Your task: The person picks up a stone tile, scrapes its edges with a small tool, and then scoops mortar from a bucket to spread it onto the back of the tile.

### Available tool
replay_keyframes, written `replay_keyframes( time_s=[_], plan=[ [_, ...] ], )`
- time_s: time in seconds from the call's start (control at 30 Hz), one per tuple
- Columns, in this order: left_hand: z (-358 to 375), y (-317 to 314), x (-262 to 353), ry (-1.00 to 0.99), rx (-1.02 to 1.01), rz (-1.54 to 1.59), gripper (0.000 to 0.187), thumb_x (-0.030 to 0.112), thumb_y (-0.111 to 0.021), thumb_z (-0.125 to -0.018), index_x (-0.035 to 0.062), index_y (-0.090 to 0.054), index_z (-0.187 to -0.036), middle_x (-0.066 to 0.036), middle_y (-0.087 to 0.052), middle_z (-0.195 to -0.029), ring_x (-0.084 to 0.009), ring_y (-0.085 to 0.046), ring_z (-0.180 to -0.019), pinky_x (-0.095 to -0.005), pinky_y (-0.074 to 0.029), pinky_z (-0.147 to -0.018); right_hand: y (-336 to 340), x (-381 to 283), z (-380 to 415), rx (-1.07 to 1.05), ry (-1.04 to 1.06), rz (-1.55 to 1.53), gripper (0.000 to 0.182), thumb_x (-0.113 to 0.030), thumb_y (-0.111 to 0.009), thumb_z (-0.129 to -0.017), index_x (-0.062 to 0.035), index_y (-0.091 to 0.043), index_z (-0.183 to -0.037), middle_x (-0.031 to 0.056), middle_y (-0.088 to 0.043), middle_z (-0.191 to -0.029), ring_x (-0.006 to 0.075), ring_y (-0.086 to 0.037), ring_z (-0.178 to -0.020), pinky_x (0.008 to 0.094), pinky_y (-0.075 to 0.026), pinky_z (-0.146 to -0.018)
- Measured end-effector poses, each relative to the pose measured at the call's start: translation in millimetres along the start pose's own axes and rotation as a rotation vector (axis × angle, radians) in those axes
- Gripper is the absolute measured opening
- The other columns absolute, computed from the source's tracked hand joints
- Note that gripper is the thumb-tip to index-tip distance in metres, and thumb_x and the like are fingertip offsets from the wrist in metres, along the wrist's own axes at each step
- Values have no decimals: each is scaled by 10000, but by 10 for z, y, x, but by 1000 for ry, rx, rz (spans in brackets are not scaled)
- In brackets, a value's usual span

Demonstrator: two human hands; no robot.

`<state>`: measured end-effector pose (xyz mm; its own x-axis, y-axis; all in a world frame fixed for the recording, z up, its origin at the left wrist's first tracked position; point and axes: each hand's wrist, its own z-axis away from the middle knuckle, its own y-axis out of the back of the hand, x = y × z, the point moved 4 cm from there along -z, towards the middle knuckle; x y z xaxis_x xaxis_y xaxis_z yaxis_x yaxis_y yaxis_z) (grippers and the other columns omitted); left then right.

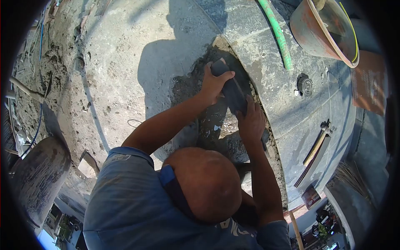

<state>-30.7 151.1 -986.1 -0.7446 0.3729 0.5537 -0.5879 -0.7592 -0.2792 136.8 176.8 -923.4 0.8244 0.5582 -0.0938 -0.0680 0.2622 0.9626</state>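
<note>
Dark slab [236, 94]: left hand [213, 85] gripping far end, right hand [252, 123] clasping near end; hammer [316, 146] right of slab.

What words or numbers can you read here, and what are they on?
None can be read for sure.
White letters on the blue shirt: partly hidden, too unclear to read.
Pale mark on the left sleeve: too blurred; maybe not writing.
Round dark cap on the ground: its markings are too small to tell.
</note>
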Motion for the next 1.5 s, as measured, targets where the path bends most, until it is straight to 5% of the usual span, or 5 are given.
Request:
replay_keyframes(
  time_s=[0.27, 0.77, 0.93, 1.23, 1.5],
  plan=[
    [-429, -83, 8, -214, -184, 164, 1000, 262, -786, -718, 50, -175, -1480, -105, -561, -1064, -234, -595, -938, -381, -484, -772, -72, 656, 187, 183, -82, -205, 232, -144, -676, -820, -70, -640, -1037, 118, -634, -992, 325, -602, -894, 440, -487, -789],
    [-774, 30, 271, -579, -80, -276, 578, 210, -799, -781, -24, -531, -1237, -65, -591, -1030, -136, -559, -1000, -282, -475, -794, -455, 477, 189, 492, -204, -117, 176, -194, -675, -834, -121, -697, -992, 26, -682, -923, 220, -609, -827, 384, -434, -774],
    [-373, -84, 552, -1419, 290, -725, 339, 94, -701, -783, 33, -623, -1107, -96, -586, -901, -244, -595, -870, -356, -484, -738, -502, 514, 212, 450, -273, -163, 182, -215, -661, -850, -115, -703, -997, 66, -686, -948, 264, -611, -918, 415, -419, -854],
    [-220, -212, 808, -946, 271, -1452, 223, 65, -562, -759, 36, -634, -968, -154, -612, -857, -332, -591, -851, -432, -478, -722, -519, 596, 331, 496, -211, -140, 154, -187, -650, -848, -139, -700, -986, 28, -677, -926, 247, -603, -871, 400, -428, -788],
    [-398, -338, 1194, -1167, 126, -1189, 109, 122, -622, -782, 35, -638, -845, -164, -634, -829, -348, -615, -797, -431, -489, -732, -588, 691, 645, 466, -141, -215, 128, -144, -677, -824, -96, -676, -943, 69, -635, -838, 269, -576, -792, 406, -425, -690]
  ],
)
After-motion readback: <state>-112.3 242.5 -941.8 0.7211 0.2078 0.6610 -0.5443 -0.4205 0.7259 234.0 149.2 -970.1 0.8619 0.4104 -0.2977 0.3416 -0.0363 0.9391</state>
